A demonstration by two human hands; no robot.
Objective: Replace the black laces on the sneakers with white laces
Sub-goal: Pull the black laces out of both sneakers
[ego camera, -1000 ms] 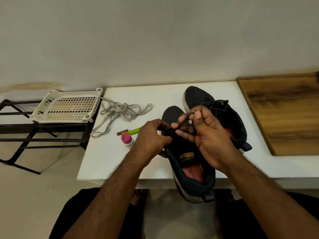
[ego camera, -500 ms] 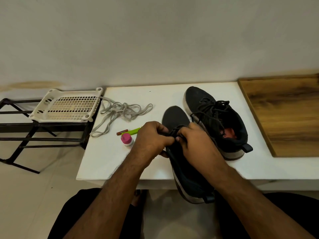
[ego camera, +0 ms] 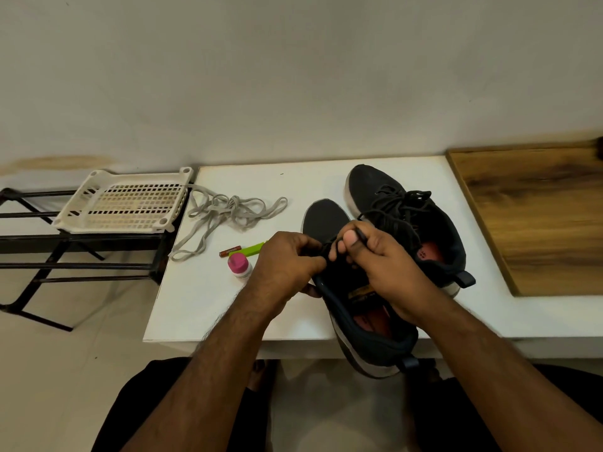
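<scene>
Here, right hand (ego camera: 388,269) pinching black lace (ego camera: 329,247), left hand (ego camera: 287,265) gripping near sneaker (ego camera: 326,216).

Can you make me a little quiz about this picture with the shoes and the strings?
1. True or false: the far sneaker has white laces in it.
2. What lies in a loose pile left of the sneakers? A) light laces B) socks C) scissors
3. What is the right hand pinching over the near sneaker?

Key: 1. False, its laces are black. 2. A. 3. A black lace; the left hand holds it too.
</scene>
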